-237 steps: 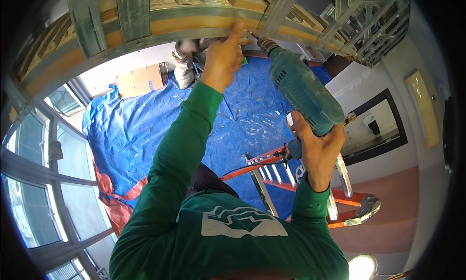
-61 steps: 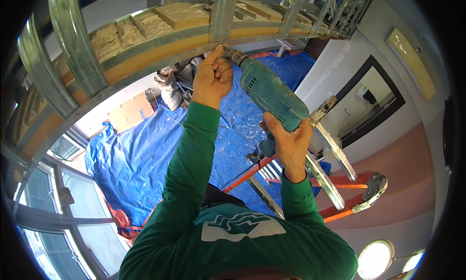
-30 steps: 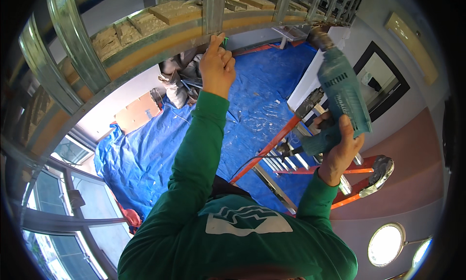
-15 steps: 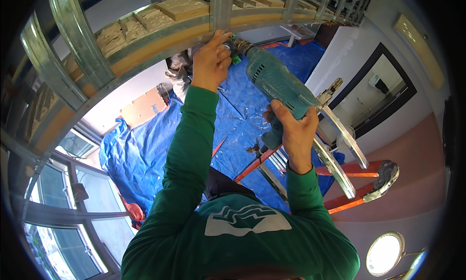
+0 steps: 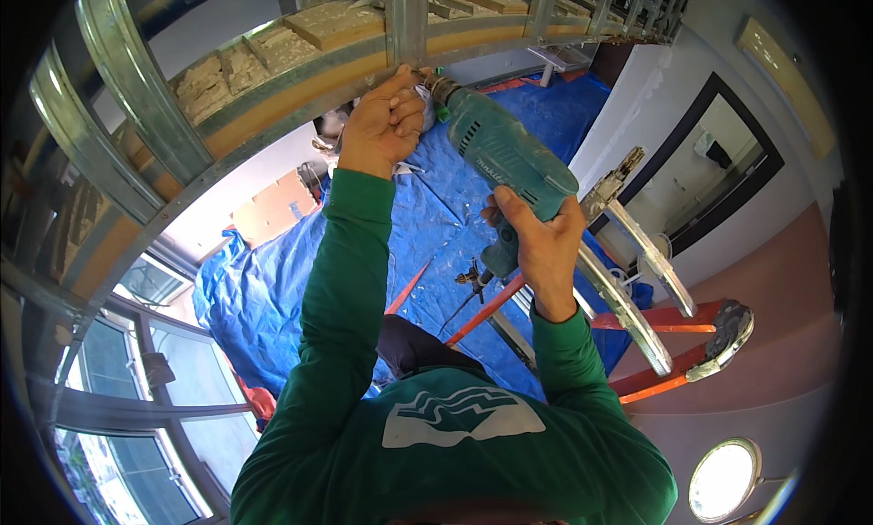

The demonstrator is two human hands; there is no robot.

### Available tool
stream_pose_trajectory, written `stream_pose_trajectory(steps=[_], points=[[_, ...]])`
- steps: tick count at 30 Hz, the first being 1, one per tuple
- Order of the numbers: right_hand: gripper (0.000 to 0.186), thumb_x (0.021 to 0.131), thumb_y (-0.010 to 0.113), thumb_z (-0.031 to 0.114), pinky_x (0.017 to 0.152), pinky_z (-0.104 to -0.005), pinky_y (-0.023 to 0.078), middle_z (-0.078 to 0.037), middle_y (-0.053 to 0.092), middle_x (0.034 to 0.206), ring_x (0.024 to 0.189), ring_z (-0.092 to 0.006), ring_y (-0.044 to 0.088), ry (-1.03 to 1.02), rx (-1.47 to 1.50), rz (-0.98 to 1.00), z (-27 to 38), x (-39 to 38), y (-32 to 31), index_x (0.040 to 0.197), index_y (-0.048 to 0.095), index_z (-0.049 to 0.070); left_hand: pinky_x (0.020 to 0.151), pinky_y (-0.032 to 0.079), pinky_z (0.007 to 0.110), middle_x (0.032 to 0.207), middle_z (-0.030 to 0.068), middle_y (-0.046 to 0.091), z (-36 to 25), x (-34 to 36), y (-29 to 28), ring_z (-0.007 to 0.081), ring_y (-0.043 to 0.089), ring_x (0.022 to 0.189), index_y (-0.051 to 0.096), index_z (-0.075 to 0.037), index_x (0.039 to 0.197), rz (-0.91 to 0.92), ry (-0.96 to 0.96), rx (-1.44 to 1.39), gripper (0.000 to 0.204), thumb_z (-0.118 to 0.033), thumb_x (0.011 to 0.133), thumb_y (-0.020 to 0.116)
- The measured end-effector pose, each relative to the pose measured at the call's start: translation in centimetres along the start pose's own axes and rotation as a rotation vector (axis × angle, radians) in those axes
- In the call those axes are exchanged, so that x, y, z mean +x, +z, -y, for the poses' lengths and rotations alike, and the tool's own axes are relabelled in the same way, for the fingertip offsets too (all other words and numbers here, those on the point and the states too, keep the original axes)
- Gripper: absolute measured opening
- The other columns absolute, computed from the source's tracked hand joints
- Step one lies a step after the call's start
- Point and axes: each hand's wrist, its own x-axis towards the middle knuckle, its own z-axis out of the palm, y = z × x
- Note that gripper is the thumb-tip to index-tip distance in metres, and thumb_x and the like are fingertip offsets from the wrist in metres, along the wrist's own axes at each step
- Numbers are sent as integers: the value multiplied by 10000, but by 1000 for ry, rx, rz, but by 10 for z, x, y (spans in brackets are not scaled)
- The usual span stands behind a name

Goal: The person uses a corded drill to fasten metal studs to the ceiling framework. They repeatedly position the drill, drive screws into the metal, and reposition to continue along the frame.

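Observation:
My right hand point(image 5: 549, 254) is wrapped around the handle of a teal power drill point(image 5: 506, 152), whose chuck points up and left at the underside of a curved metal-and-wood frame point(image 5: 309, 86). Close beside the chuck point(image 5: 442, 86), my left hand point(image 5: 380, 125) is raised to the frame's lower edge with its fingers curled together. What lies between those fingertips is too small or hidden to tell. The drill's tip also disappears behind the fingers. From the drill's handle a cord hangs down, with a chuck key point(image 5: 473, 277) by it.
An orange ladder point(image 5: 655, 321) with metal rails stands to the right and below me. Blue tarpaulin point(image 5: 273, 270) covers the floor. Metal studs point(image 5: 136, 79) rise from the frame at left. Windows point(image 5: 127, 352) are at lower left, and a dark-framed opening point(image 5: 727, 161) is at right.
The drill and my right hand have shifted slightly left. My left hand has also moved left and a little down, with the fingers still curled. The whole view has shifted a little.

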Motion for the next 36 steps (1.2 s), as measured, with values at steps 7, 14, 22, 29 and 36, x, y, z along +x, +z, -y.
stream_pose_trajectory(steps=[7,14,22,29,36], points=[[475,982,840,100,794,-367,676,-155,777,1083,877,-217,782,-62,-45,-4,-3,-1,2,1369,626,-73,440,233,249,681,-60,366,-3,3,-2,54,324,538,542,49,1507,19,-49,-62,424,-176,1159,631],[524,942,888,72,855,-333,652,-139,773,1198,994,-168,754,-101,-52,-12,-11,0,2,1365,607,-60,437,235,257,680,-57,369,1,2,2,62,326,527,567,46,1485,-19,-34,-86,383,-157,1163,609],[496,928,899,95,856,-291,592,-85,790,1151,972,-113,711,-113,-142,-29,-12,2,-2,1339,648,-25,444,237,255,688,-59,389,10,4,8,62,331,522,567,47,1477,-46,15,-127,384,-153,1154,628],[503,927,898,92,853,-287,590,-84,787,1155,971,-113,712,-127,-150,-25,-8,3,-1,1346,646,-29,442,237,256,687,-66,388,10,4,7,63,330,520,629,39,1354,-35,-1,-165,308,-169,1132,677],[520,937,892,78,829,-293,604,-102,779,1161,964,-133,723,-104,-127,-24,-5,-8,-7,1375,633,-26,441,239,251,681,-81,394,15,8,9,51,338,521,641,13,1346,-80,66,-90,320,-186,1110,726]])
